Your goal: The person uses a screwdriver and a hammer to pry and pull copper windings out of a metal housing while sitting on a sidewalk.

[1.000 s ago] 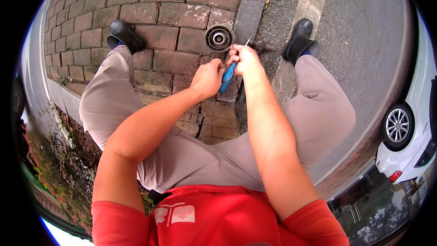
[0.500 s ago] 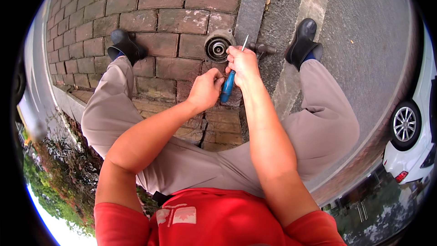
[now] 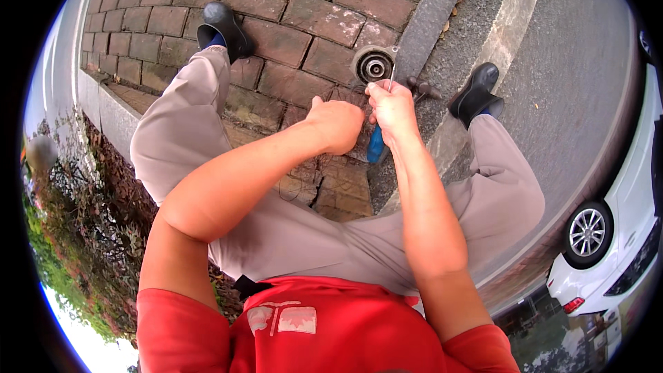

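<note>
My right hand (image 3: 394,110) is closed around a screwdriver; its blue handle (image 3: 375,145) sticks out below the fist and its thin metal shaft points up past the fingers. Just beyond that hand lies a round metal housing (image 3: 373,66) with a ringed, bearing-like centre, resting on the paving by the curb. My left hand (image 3: 336,126) is curled, back of the hand upward, to the left of the screwdriver handle and apart from it. Its fingertips are hidden, so whatever it may hold does not show.
A hammer (image 3: 424,88) lies right of the housing, partly behind my right hand. Brick paving (image 3: 276,38) spreads left of the stone curb (image 3: 431,17), asphalt (image 3: 573,69) to its right. My boots (image 3: 476,90) flank the work. A white car (image 3: 621,235) stands far right.
The view has shifted, so the housing and hammer appear farther right. My left hand has turned over, its back now upward. My right hand still grips the screwdriver, now held more upright.
</note>
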`<action>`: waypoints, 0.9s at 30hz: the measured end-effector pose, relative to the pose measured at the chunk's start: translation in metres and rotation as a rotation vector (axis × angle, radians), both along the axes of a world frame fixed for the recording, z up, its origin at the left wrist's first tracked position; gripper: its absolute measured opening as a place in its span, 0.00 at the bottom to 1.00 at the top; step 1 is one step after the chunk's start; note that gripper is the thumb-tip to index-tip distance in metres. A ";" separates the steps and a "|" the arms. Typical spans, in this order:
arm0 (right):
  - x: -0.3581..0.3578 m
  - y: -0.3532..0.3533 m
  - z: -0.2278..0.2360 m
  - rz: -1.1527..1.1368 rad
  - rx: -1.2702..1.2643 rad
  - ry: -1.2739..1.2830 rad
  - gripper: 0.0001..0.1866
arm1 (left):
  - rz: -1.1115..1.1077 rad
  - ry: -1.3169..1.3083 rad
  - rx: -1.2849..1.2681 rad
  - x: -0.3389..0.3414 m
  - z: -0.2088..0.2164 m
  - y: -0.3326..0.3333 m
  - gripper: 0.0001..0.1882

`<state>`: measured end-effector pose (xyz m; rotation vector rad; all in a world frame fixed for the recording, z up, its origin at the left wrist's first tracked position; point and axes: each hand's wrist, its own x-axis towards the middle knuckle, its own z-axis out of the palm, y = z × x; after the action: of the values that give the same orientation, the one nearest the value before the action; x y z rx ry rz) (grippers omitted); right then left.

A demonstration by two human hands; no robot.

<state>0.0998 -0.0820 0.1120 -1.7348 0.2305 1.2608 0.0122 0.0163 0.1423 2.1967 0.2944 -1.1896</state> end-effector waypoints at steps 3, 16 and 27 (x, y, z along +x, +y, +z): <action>-0.015 -0.001 0.006 0.121 -0.045 -0.138 0.09 | -0.025 0.041 0.063 0.003 0.011 0.032 0.10; -0.053 -0.052 0.057 0.144 -0.158 -0.252 0.10 | 1.158 0.142 -0.630 0.004 -0.055 -0.024 0.16; -0.021 -0.109 0.096 0.264 -0.167 0.015 0.09 | 0.817 0.057 -0.289 0.029 -0.031 -0.071 0.14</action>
<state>0.0784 -0.1907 0.2085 -1.9476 0.1204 1.4803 0.0413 -0.0545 0.1109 1.5349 0.8802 -0.7623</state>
